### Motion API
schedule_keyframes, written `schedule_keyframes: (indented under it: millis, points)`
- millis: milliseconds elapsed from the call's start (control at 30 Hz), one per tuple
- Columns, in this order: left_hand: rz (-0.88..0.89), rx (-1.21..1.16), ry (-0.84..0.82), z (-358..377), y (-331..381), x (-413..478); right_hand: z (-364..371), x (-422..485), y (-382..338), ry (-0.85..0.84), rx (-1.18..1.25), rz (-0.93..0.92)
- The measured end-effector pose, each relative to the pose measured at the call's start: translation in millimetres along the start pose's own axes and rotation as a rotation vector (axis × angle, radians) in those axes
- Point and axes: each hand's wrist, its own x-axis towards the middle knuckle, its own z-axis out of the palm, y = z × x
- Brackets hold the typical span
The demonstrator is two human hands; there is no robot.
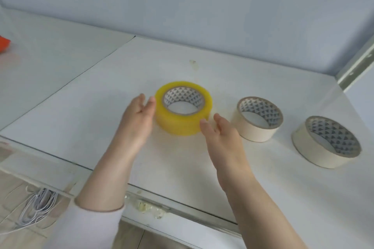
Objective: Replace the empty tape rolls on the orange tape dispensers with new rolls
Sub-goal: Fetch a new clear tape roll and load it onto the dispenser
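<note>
Nearest, below the desk's near left corner, a bundle of white cord (pixel 38 206) hangs against a pale floor, and a white sleeve (pixel 87 226) covers the left forearm. Yellowish residue clings along the near edge of the white desk (pixel 172 168).

Both forearms reach over that edge toward the middle of the desk. The left hand (pixel 139 116) is open with its fingers straight and together, and its fingertips touch the left wall of the yellow tape roll (pixel 178 125). The right hand (pixel 222 133) is also open, palm turned inward. Its fingertips lie at the roll's near right side; whether they touch it cannot be told. Neither hand grips anything.

The yellow tape roll lies flat in the middle of the desk, between the two hands, its patterned cardboard core facing up. To its right, apart from it, a cream tape roll (pixel 253 129) lies flat. A second cream tape roll (pixel 309 147) lies flat closer to the desk's right edge.

Farther left, on an adjoining white surface (pixel 50 56), part of an orange object (pixel 4 43) shows at the frame's edge. A pale blue wall (pixel 182 6) rises behind the desk's far edge.
</note>
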Motion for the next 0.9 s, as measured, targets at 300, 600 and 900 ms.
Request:
schedule_keyframes:
  millis: [300,600,900]
  points:
    - [0.05,-0.06,-0.009,7,-6,-17,11,10,1,0.132,0.221,0.033]
    - [0.033,-0.588,0.178,-23,-1,-118,-9,-43,-2,-0.099,0.442,0.008]
    - [-0.02,-0.726,0.429,-61,-40,-257,-26,-122,25,-0.803,0.538,0.294]
